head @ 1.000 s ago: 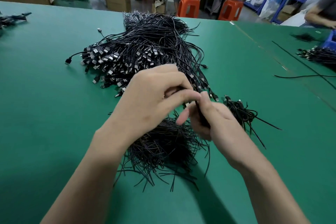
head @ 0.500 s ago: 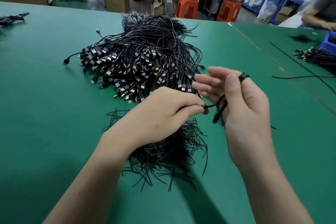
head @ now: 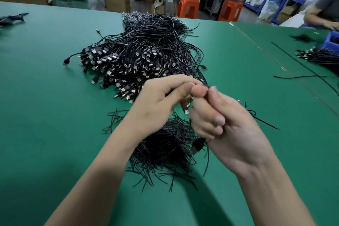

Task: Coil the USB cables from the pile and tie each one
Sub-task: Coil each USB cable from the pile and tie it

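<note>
A big pile of black USB cables (head: 143, 55) lies on the green table (head: 45, 97), plugs toward me. Nearer me sits a heap of thin black twist ties (head: 165, 148). My right hand (head: 225, 126) is curled round a coiled black cable (head: 199, 144); one black plug sticks out below its fingers. My left hand (head: 161, 102) pinches the top of that cable at my right fingertips. Most of the coil is hidden inside my right hand. A tied cable (head: 256, 117) lies just right of my hands.
More cable bundles (head: 319, 57) and a blue bin (head: 332, 41) lie at the far right, where another person's arm (head: 322, 18) rests. A loose cable (head: 302, 77) crosses the table there. Orange stools (head: 188, 7) and cardboard boxes (head: 117, 0) stand beyond the far edge.
My right hand has closed from spread fingers into a fist round the coil. My left hand rose from below to meet its fingertips. Both hands came together over the tie heap.
</note>
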